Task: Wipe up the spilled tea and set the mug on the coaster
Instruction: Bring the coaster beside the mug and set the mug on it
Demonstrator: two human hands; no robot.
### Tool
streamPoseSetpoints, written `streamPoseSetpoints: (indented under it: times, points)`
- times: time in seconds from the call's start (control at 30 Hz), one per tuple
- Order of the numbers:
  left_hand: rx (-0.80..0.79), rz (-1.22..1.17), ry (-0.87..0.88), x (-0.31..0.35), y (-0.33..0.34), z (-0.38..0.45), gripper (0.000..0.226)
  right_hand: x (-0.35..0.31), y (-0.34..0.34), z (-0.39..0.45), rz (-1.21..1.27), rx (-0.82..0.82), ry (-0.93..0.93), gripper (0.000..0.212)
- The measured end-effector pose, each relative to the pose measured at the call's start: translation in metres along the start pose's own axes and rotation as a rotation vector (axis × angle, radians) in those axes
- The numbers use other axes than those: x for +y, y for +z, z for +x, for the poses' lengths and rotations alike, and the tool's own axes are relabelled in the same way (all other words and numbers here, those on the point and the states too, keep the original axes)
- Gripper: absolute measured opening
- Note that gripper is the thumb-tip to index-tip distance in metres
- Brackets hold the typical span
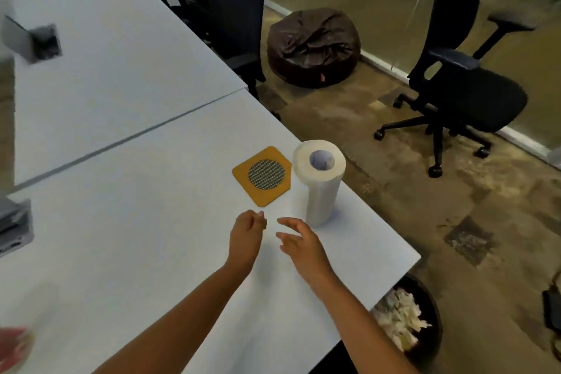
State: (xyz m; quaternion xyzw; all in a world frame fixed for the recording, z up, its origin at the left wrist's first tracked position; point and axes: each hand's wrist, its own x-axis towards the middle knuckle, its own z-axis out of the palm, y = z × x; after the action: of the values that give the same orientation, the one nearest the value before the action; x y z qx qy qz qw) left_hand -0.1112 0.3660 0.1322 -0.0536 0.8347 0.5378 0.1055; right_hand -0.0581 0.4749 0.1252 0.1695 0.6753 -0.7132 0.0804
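Both bare forearms reached up from the bottom of the frame over a white table [121,222], and both hands were empty. The left hand [246,237], just below centre, had its fingers loosely curled with thumb and fingertips nearly meeting, grasping nothing. The right hand [299,240], just beside it to the right, was spread with fingers released and apart, its fingertips near the foot of the paper towel roll [318,182] but not touching it. That roll stood upright right of centre, close to the table's right edge, its hollow core facing the camera. Just left of the roll, almost touching it, lay the coaster [261,174], a yellow square with rounded corners and a dark mesh disc in its middle, flat on the table and bare. At the lower left edge of the frame a blurred red and pale shape [13,346] showed; whether it was the mug could not be told, and no spill could be made out on the tabletop. Under the table's lower right corner sat a dark bin [425,328] with crumpled white paper [397,319] inside. Black office chairs [464,85] and a dark beanbag [312,45] occupied the upper right
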Motion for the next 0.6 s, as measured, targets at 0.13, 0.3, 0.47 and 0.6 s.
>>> streamPoseSetpoints:
  times: [0.13,0.3,0.47,0.6]
  points:
    - [0.022,0.010,-0.018,-0.009,-0.023,0.039,0.013,0.003,0.030,0.031,-0.088,-0.042,0.028,0.032]
    - [-0.023,0.025,-0.057,-0.022,-0.033,0.091,0.027,0.009,0.053,0.069,-0.045,0.084,0.039,0.037]
    - [-0.076,0.116,-0.061,-0.034,-0.031,0.149,0.045,0.012,0.069,0.106,-0.191,0.297,-0.037,0.035]
    - [-0.113,0.206,-0.009,-0.035,-0.026,0.195,0.051,0.016,0.075,0.126,-0.211,0.457,-0.016,0.035]
